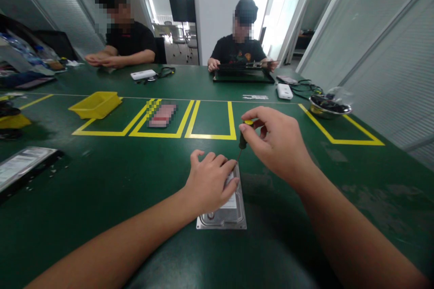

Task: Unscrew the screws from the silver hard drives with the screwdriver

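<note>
Nearest on the green desk [101, 198] lies a silvery hard drive [225, 214], flat, its long axis running from near to far, almost straight away from the person. The left hand [210, 180] rests on top of its far half, palm down, fingers spread and pressing on the casing rather than closed around anything. Just beyond and to the right, the right hand [274, 142] holds a small screwdriver [243, 137] with a dark handle and yellow cap; the grip is a pinch of thumb and fingertips closed on the handle's top. The shaft slants down and to the left, and its tip meets the drive at the far right corner, right beside the left hand's fingertips. So the drive lies below and to the near left of the right hand, and the left hand is the nearer one to it.

Farther off, yellow tape boxes mark the desk, with a yellow tray [95, 104] at far left and a metal bowl [329, 108] at far right. Two other people sit at the far edge, their hands busy with their own items.
</note>
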A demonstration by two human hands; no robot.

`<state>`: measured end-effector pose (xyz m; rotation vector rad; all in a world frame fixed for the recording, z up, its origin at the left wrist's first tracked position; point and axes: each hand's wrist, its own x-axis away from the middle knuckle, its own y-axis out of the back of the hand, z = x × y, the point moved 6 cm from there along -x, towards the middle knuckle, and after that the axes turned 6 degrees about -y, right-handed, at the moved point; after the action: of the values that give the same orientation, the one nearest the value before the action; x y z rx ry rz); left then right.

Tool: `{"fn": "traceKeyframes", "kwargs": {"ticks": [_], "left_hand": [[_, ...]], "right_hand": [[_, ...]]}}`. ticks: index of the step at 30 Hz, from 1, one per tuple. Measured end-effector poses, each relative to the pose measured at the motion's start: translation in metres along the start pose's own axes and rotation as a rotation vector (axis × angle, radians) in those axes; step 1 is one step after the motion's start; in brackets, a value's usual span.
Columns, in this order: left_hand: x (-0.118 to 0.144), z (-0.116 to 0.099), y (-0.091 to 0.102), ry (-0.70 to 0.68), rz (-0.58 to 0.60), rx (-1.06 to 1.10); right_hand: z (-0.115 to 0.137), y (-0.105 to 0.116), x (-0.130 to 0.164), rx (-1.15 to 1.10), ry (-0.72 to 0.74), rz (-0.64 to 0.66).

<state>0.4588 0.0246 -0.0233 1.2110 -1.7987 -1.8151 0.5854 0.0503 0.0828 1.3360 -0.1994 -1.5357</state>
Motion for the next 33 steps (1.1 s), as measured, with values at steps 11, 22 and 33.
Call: {"fn": "traceKeyframes", "kwargs": {"ticks": [11, 22, 33], "left_hand": [[0.0008, 0.0009, -0.0008, 0.003, 0.004, -0.004], [0.0003, 0.0012, -0.0005, 0.006, 0.004, 0.001], [0.0, 0.0009, -0.0006, 0.004, -0.006, 0.001]], "right_hand": [[0.0008, -0.0005, -0.0004, -0.006, 0.045, 0.024], [0.0031, -0.0013, -0.0008, -0.061, 0.052, 0.03], [0.0026, -0.0006, -0.0013, -0.097, 0.026, 0.048]]}}
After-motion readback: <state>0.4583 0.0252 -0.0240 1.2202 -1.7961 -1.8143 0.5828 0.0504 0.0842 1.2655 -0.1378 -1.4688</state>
